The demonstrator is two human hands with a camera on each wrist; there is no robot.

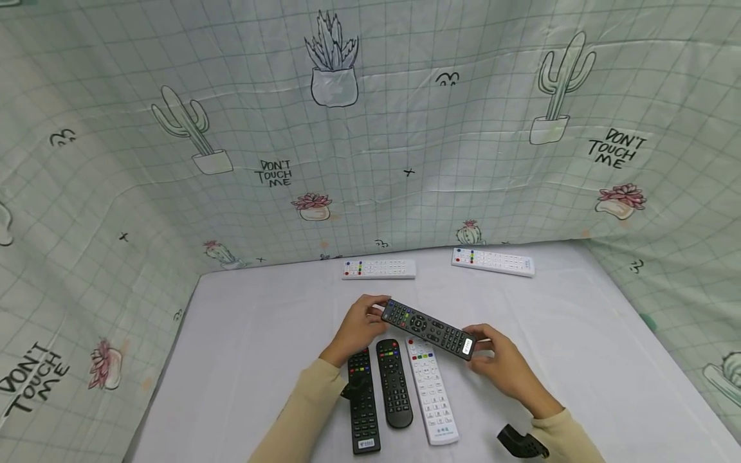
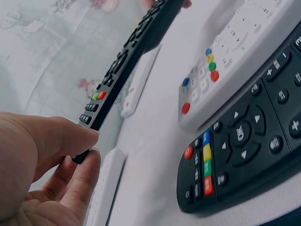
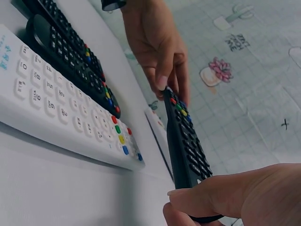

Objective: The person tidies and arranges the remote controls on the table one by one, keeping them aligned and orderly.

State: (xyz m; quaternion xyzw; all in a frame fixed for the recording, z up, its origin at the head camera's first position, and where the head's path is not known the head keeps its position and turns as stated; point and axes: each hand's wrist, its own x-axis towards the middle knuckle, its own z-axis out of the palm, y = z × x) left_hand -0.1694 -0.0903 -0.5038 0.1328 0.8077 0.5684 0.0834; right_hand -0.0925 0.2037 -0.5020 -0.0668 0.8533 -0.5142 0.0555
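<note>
Both hands hold one black remote control (image 1: 428, 328) above the table, its buttons facing up and its length slanting down to the right in the head view. My left hand (image 1: 360, 326) pinches its far-left end between thumb and fingers, as the left wrist view shows at the thumb (image 2: 70, 136). The other end, with a white label, is pinched by my right hand (image 1: 502, 361). Below it lie a white remote (image 1: 431, 392), a black rounded remote (image 1: 395, 384) and a long black remote (image 1: 365, 411), side by side. My left wrist partly covers the long one.
Toward the back of the white table (image 1: 260, 334) lie two more white remotes, one in the middle (image 1: 379, 269) and one at the right (image 1: 493, 262). A cactus-printed cloth (image 1: 370, 141) hangs behind the table and along both sides.
</note>
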